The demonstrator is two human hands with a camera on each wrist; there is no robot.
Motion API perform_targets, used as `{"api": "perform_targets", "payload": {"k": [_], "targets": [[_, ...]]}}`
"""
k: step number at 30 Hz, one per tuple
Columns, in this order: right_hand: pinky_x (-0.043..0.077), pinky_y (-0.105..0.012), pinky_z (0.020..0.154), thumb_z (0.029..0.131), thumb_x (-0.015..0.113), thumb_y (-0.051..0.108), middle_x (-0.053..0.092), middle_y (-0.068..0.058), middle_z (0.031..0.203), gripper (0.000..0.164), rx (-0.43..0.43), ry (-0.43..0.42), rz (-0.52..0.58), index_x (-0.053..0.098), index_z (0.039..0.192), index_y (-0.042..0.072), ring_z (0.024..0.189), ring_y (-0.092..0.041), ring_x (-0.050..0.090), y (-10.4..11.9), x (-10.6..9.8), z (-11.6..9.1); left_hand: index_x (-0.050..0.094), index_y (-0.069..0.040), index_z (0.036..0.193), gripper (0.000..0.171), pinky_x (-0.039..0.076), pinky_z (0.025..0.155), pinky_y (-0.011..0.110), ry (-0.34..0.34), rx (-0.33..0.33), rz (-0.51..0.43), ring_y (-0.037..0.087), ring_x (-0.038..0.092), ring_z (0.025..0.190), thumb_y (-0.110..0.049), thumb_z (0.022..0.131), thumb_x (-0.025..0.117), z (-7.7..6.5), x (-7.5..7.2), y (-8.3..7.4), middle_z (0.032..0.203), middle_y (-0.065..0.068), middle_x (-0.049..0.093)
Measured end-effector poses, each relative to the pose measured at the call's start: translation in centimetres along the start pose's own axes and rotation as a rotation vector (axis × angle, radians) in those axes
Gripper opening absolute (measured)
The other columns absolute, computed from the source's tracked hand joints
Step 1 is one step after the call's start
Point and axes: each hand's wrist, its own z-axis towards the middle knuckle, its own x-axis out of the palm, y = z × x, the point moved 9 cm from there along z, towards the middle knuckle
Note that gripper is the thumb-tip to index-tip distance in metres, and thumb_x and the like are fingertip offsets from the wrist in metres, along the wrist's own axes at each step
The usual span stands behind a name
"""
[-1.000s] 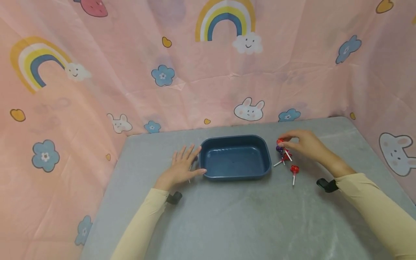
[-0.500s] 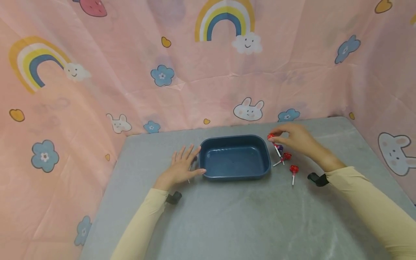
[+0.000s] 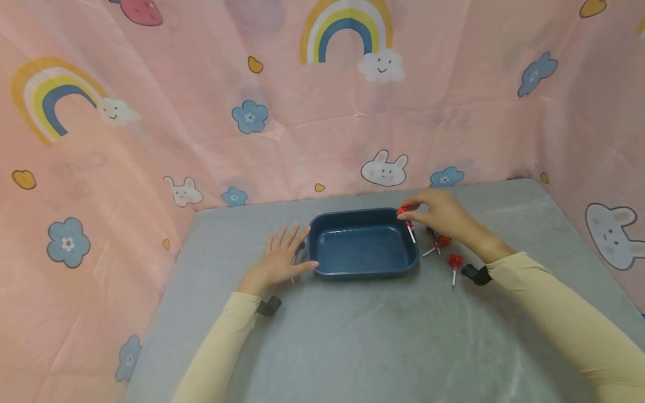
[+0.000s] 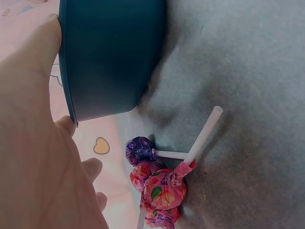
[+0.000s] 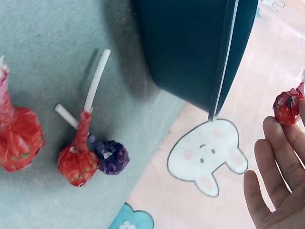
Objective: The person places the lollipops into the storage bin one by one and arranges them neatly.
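Note:
A dark blue plastic container [image 3: 364,275] stands on the grey table. My left hand [image 3: 274,264] is spread at its left side, thumb and fingertip touching the rim. Between thumb and fingers, my right hand [image 3: 445,219] pinches a red-wrapped lollipop [image 3: 402,212] over the container's back right corner, its white stick slanting down. To the right of the container lie a red lollipop [image 5: 77,164] and a purple one [image 5: 113,157] with crossing sticks, plus another red lollipop [image 3: 456,260] nearer the front. Several pink lollipops [image 4: 164,190] and a purple one [image 4: 139,150] lie beside the left hand, mostly hidden in the head view.
A pink cloth [image 3: 282,157] printed with rainbows, rabbits and flowers hangs behind the table [image 3: 353,341] and along both sides. Black mounts [image 3: 269,306] sit at both wrists, below the cream sleeves [image 3: 559,313].
My right hand has lifted the red lollipop off the pile and carried it left, to above the container's back right corner. The left hand and container have stayed in place.

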Motion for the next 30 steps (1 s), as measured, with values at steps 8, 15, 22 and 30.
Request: {"api": "perform_targets", "payload": {"k": [8, 15, 22, 30], "targets": [[0.051, -0.049, 0.09, 0.085, 0.078, 0.033, 0.074, -0.002, 0.1, 0.026, -0.02, 0.003, 0.001, 0.075, 0.104, 0.016, 0.099, -0.024, 0.065, 1.2, 0.6, 0.7, 0.004, -0.033, 0.16, 0.093, 0.0, 0.121, 0.066, 0.012, -0.01, 0.013, 0.039, -0.003, 0.156, -0.071, 0.09, 0.05, -0.2, -0.1, -0.2, 0.17, 0.007, 0.002], [0.052, -0.046, 0.086, 0.083, 0.079, 0.037, 0.074, 0.001, 0.097, 0.026, -0.056, -0.008, 0.011, 0.076, 0.102, 0.019, 0.095, -0.022, 0.066, 2.3, 1.0, 1.3, 0.005, -0.032, 0.16, 0.093, -0.002, 0.121, 0.066, 0.016, -0.011, -0.012, 0.039, -0.004, 0.156, -0.07, 0.09, 0.052, -0.2, -0.1, -0.2, 0.17, 0.006, 0.001], [0.053, -0.041, 0.082, 0.084, 0.078, 0.039, 0.075, 0.002, 0.093, 0.029, -0.095, -0.001, -0.006, 0.076, 0.102, 0.017, 0.09, -0.017, 0.067, 3.5, 1.7, 2.0, 0.005, -0.032, 0.16, 0.092, -0.002, 0.121, 0.066, 0.014, -0.008, -0.005, 0.039, -0.004, 0.156, -0.07, 0.09, 0.051, -0.2, -0.1, -0.2, 0.17, 0.006, 0.001], [0.055, -0.045, 0.086, 0.086, 0.077, 0.034, 0.076, -0.001, 0.096, 0.032, -0.115, 0.017, -0.006, 0.075, 0.109, 0.012, 0.091, -0.019, 0.068, 3.9, 2.9, 2.8, 0.003, -0.034, 0.16, 0.093, -0.002, 0.121, 0.066, 0.015, -0.011, -0.001, 0.039, -0.005, 0.156, -0.072, 0.089, 0.05, -0.1, -0.1, -0.3, 0.17, 0.006, 0.0]]}}
